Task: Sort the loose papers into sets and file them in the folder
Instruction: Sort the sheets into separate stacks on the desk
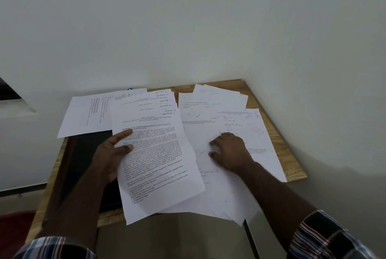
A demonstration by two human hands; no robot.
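Observation:
A fanned stack of printed sheets (158, 166), hand-labelled with section numbers at their top corners, lies across the middle of the small wooden table (292, 166). My left hand (111, 154) grips this stack at its left edge, thumb and forefinger on top of the front page. My right hand (229, 152) rests palm down, fingers apart, on the loose papers (211, 116) spread over the right half. A dark folder (83, 154) lies flat under the papers at the left, mostly hidden by my left hand and forearm.
One more sheet with a printed grid (87, 114) lies sideways at the back left, overhanging the table edge. Walls close in behind and to the right. Several sheets hang over the near table edge. A red surface (14, 231) sits low at the left.

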